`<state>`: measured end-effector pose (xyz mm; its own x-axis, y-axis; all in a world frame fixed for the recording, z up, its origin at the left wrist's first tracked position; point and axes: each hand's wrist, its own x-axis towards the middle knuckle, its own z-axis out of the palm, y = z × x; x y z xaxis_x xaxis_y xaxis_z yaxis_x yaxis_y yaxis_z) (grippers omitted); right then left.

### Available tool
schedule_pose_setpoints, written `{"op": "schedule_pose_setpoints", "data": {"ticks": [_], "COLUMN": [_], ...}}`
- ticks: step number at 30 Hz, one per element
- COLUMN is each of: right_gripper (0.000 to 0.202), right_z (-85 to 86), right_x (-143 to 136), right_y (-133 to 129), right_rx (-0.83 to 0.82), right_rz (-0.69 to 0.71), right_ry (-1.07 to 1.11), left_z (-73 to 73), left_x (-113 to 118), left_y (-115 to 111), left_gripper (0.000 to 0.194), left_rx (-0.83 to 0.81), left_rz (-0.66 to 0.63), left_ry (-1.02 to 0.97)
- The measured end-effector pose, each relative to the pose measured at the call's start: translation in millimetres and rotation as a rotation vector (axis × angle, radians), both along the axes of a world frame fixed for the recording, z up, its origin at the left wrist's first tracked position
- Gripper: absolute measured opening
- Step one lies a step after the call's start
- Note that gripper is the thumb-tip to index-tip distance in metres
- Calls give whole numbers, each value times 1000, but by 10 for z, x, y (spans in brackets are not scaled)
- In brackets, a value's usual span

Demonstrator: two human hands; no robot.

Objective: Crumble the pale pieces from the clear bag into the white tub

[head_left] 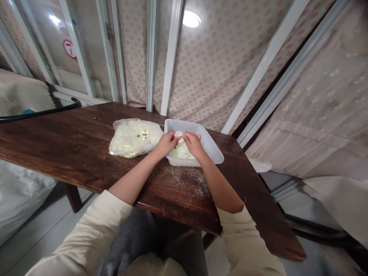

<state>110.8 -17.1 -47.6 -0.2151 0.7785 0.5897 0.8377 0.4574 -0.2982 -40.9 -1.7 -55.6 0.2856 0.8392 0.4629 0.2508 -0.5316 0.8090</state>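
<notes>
My left hand (169, 142) and my right hand (192, 143) meet over a white plastic tub (211, 147). Pinched between the fingers of both is a small white piece (178, 134); its exact kind is too small to make out. Below the hands, pale white and greenish bits (181, 151) lie in the near left part of the tub. Just left of the tub rests a clear plastic bag (135, 138) full of pale, yellowish-white contents, with a few dark marks on it.
The dark wooden table (86, 134) has white crumbs (195, 182) scattered in front of the tub. A small purple bit (95, 118) lies at the back left. Framed glass panels with a dotted curtain (224, 57) stand behind the table. A large white bag (23, 195) is at the lower left.
</notes>
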Motion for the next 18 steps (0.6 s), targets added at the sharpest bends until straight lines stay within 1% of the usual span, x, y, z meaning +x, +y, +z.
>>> {"op": "schedule_pose_setpoints", "data": {"ticks": [4,6,9,12,16,18], "right_gripper": [33,31,34,35,36,33], "right_z": [5,14,26,27,15,17], "right_x": [-9,-18,-21,-11,-8,-17], "right_y": [-8,-14,-12,2,6,-9], "right_rx": [-33,-72,-120,-134,-143,-137], "right_rz": [1,38,77,60,6,13], "right_ry": [73,113,147,181,137,154], "left_z": [27,37,35,17,2,6], "left_x": [-15,-21,-22,-16,-14,-18], "left_y": [-34,-44,-40,-20,-2,-1], "left_gripper": [25,29,32,32,29,30], "left_rx": [88,107,108,91,86,105], "left_rz": [30,14,-15,-23,-4,-5], "left_ry": [77,84,75,87,113,133]}}
